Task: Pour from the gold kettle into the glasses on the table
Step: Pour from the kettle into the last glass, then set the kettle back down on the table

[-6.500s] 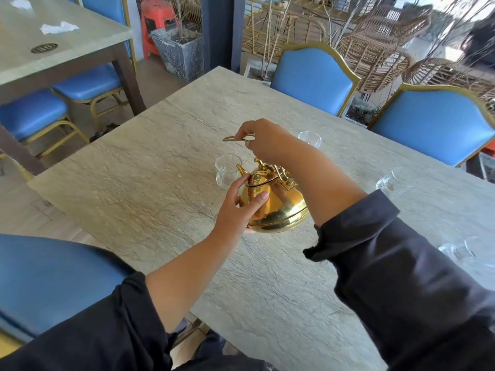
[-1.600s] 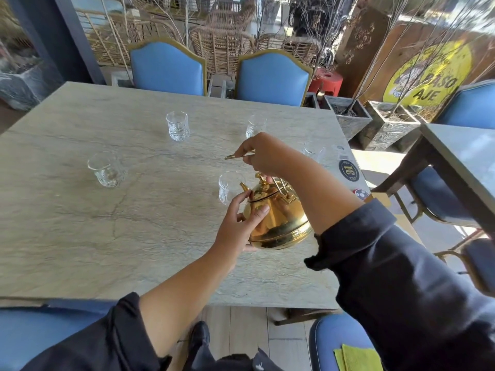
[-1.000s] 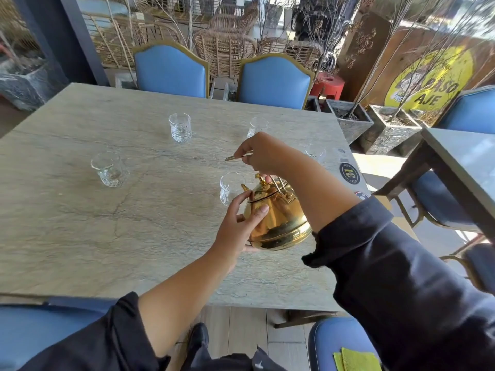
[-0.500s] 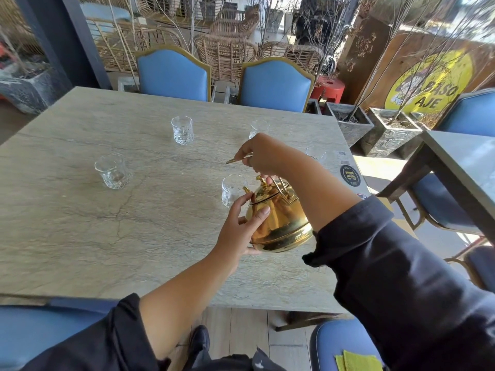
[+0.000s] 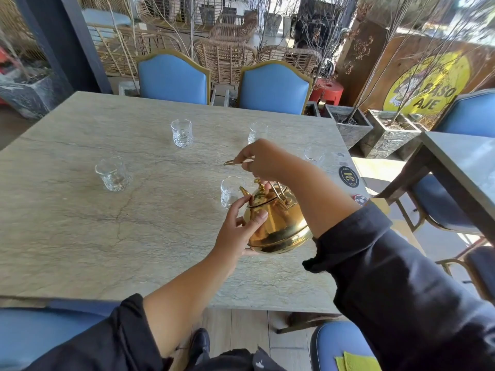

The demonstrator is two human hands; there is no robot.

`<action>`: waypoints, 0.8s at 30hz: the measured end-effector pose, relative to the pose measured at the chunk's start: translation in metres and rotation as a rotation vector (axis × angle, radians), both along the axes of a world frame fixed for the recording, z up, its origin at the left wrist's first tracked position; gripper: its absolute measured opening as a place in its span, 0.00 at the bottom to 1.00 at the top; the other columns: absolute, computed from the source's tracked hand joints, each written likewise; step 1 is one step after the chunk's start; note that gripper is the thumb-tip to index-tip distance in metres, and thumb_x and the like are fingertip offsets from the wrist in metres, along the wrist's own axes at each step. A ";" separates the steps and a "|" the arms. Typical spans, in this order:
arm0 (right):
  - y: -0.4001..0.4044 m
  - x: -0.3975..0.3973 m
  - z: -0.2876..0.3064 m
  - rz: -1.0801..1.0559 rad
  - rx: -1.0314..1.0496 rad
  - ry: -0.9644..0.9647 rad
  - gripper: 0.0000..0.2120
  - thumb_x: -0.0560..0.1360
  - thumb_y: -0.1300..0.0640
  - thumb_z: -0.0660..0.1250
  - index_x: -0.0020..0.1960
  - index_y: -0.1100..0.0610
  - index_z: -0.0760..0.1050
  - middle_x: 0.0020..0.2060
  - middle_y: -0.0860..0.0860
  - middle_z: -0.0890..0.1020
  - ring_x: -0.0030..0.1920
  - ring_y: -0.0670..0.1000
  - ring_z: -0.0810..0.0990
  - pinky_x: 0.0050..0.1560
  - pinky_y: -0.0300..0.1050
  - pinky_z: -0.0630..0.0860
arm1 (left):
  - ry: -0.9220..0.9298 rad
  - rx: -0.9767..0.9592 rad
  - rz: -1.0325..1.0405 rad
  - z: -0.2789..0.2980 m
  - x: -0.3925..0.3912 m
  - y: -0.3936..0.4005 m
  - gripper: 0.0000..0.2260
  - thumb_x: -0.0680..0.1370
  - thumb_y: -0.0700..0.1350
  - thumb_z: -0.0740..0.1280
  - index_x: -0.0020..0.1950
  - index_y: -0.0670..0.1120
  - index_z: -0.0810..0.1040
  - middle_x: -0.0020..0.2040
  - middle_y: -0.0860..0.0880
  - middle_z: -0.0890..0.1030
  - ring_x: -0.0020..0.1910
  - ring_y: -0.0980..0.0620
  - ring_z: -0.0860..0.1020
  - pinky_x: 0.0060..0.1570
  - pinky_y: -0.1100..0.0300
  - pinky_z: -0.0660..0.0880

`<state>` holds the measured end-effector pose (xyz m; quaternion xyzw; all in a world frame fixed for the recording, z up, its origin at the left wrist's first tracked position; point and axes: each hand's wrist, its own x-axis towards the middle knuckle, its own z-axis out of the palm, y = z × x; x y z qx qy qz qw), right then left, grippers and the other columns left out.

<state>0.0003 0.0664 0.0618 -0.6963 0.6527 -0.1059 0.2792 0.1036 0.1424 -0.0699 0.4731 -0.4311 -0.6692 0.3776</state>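
Note:
The gold kettle (image 5: 277, 223) is tilted, its spout over a small clear glass (image 5: 229, 190) right in front of it. My right hand (image 5: 263, 160) grips the kettle's thin gold handle from above. My left hand (image 5: 237, 227) cups the kettle's side and bottom, thumb near the lid. Other clear glasses stand on the stone table (image 5: 80, 236): one at the left (image 5: 113, 174), one far centre (image 5: 182, 133), one behind my right hand (image 5: 257, 132), one partly hidden by my wrist (image 5: 314, 157).
Two blue chairs (image 5: 174, 76) (image 5: 274, 88) stand at the table's far side. Round stickers (image 5: 348, 177) lie near the right edge. A second table (image 5: 466, 162) and grey planters (image 5: 351, 124) are at the right, and a blue seat (image 5: 340, 344) is below.
Since 6.5 s ago my view swung to another side of the table and a different glass. Over the last second the kettle and both hands stayed nearly still over the glass.

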 end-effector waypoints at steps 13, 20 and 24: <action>0.065 -0.064 -0.049 -0.306 -0.058 -0.449 0.16 0.77 0.59 0.65 0.63 0.54 0.67 0.30 0.51 0.76 0.30 0.52 0.75 0.39 0.50 0.78 | -0.270 -0.271 -0.155 -0.031 -0.014 -0.001 0.28 0.71 0.55 0.75 0.68 0.68 0.69 0.73 0.57 0.66 0.72 0.53 0.65 0.68 0.52 0.63; 0.083 -0.100 -0.064 -0.542 -0.094 -0.742 0.04 0.77 0.60 0.66 0.47 0.61 0.74 0.27 0.50 0.75 0.28 0.49 0.72 0.38 0.48 0.75 | -0.327 -0.302 -0.242 -0.027 -0.047 -0.007 0.37 0.70 0.49 0.78 0.75 0.59 0.64 0.73 0.55 0.68 0.72 0.54 0.66 0.66 0.58 0.65; 0.086 -0.119 -0.075 -0.691 -0.132 -0.815 0.05 0.76 0.59 0.66 0.43 0.60 0.73 0.26 0.51 0.73 0.26 0.49 0.71 0.34 0.48 0.70 | -0.435 -0.341 -0.172 -0.027 -0.072 -0.013 0.43 0.67 0.50 0.80 0.77 0.55 0.63 0.76 0.52 0.67 0.70 0.56 0.64 0.63 0.62 0.61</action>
